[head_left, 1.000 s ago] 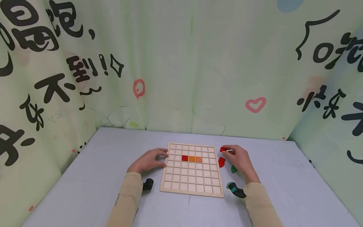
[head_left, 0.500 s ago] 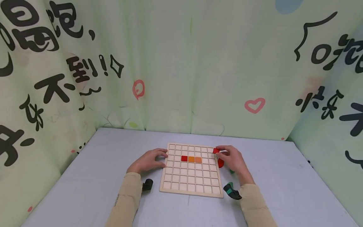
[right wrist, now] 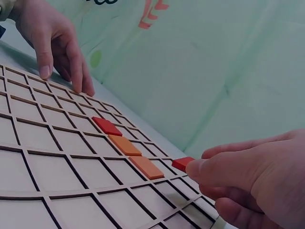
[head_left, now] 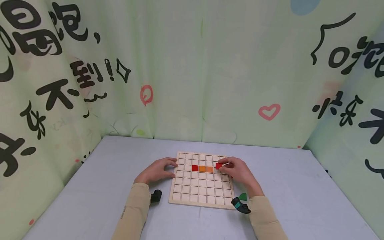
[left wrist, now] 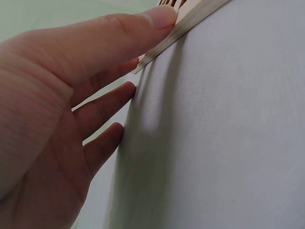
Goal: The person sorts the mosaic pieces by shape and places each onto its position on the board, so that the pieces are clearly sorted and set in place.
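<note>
A wooden grid board [head_left: 195,190] lies flat on the table. My left hand [head_left: 155,170] rests at its left edge, fingers spread and loosely bent, thumb touching the rim in the left wrist view. Between thumb and fingertips my right hand [head_left: 238,170] pinches a small red square tile [right wrist: 181,163]. That tile is tilted just above the board's cells, to the right of a row of three tiles. The row runs from a red tile [right wrist: 106,126] through an orange tile [right wrist: 125,145] to a lighter orange tile [right wrist: 146,167], each in its own cell.
A green piece [head_left: 243,197] lies on the table [head_left: 120,220] to the right of the board, beside a dark wrist strap [head_left: 241,206]. The right hand and forearm cover much of that area. A printed curtain [head_left: 180,66] stands behind the table.
My right hand has moved left from beside the board to over it, carrying the red tile. The loose red pieces at the right are now largely hidden. My left hand stays put.
</note>
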The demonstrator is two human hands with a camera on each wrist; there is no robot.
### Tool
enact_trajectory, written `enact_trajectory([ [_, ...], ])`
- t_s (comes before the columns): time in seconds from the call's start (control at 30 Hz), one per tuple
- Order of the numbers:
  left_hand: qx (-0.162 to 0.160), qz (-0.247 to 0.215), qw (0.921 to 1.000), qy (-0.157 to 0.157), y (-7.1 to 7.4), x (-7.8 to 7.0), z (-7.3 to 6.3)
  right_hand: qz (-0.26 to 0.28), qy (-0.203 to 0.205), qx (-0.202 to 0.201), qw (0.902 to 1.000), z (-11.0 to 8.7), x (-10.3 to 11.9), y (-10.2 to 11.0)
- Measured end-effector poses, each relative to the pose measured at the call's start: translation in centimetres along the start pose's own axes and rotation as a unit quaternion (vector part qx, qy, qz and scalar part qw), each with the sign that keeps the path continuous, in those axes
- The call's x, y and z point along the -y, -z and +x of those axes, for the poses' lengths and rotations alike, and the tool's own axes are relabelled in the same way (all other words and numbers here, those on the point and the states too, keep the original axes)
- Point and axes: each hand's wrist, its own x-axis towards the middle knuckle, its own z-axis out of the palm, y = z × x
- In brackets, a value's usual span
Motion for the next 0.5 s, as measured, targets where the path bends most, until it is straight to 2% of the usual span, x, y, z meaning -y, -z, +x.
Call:
enact_trajectory([
  [0.3, 0.001, 0.007, 1.0, -0.003, -0.08, 0.1, 0.02, -0.041, 0.022, 0.009, 0.9989, 0.15, -0.24, -0.53],
  [0.5, 0.001, 0.008, 1.0, -0.002, -0.04, 0.14, 0.05, -0.046, 0.038, 0.011, 0.9982, 0.28, -0.67, -0.92],
])
